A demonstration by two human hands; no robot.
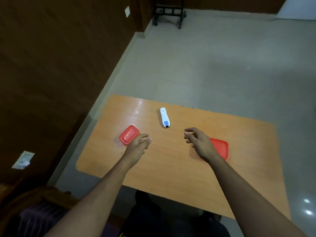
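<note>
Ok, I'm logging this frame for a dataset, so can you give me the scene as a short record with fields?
surface: orange table
left hand: fingers relaxed, holds nothing, at the edge of the small red lid, contact unclear
right hand: fingers loosely curled, holds nothing, in front of the large red lid
white device: flat on the table, beyond both hands, untouched

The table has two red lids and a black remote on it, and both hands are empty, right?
Not quite: the head view shows the remote is white with a blue patch, not black. The rest is right: the small red lid lies by the left hand, the bigger red lid is partly hidden by the right hand, and both hands hold nothing.
</note>
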